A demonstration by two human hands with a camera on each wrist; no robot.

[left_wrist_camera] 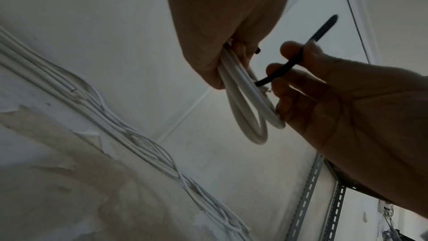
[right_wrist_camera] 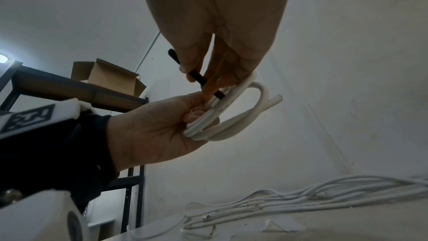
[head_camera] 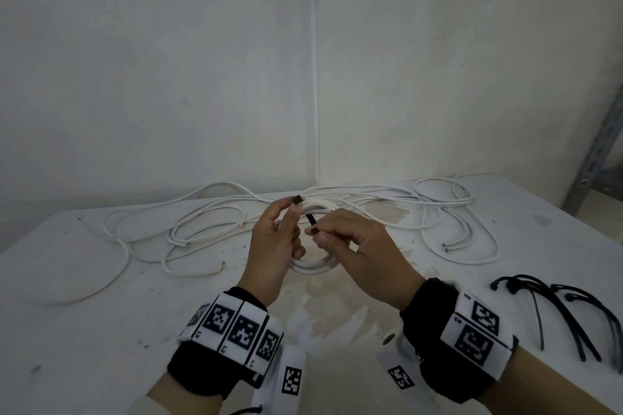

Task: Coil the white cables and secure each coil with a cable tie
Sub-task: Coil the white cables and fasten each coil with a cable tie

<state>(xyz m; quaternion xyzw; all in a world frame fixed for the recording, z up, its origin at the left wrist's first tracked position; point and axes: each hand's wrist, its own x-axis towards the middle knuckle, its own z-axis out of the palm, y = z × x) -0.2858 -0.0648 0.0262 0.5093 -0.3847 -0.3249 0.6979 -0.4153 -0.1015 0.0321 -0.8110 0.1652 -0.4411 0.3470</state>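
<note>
Above the white table (head_camera: 101, 330), my left hand (head_camera: 290, 212) grips a small coil of white cable (head_camera: 313, 268). The square head of a black cable tie (head_camera: 298, 199) sticks up at its fingertips. My right hand (head_camera: 315, 232) pinches the tie's tail between thumb and fingers, close against the coil. In the left wrist view the black cable tie (left_wrist_camera: 301, 58) arcs from the coil (left_wrist_camera: 250, 109) through the right hand's fingers (left_wrist_camera: 289, 47). The right wrist view shows the black cable tie (right_wrist_camera: 197, 76) pinched just above the coil (right_wrist_camera: 231, 116), which the left hand (right_wrist_camera: 150, 131) clutches.
Several loose white cables (head_camera: 236, 212) sprawl across the back of the table. A pile of black cable ties (head_camera: 573, 313) lies at the right. A perforated metal upright (head_camera: 600, 152) stands at the far right. A dark shelf holds a cardboard box (right_wrist_camera: 104, 78).
</note>
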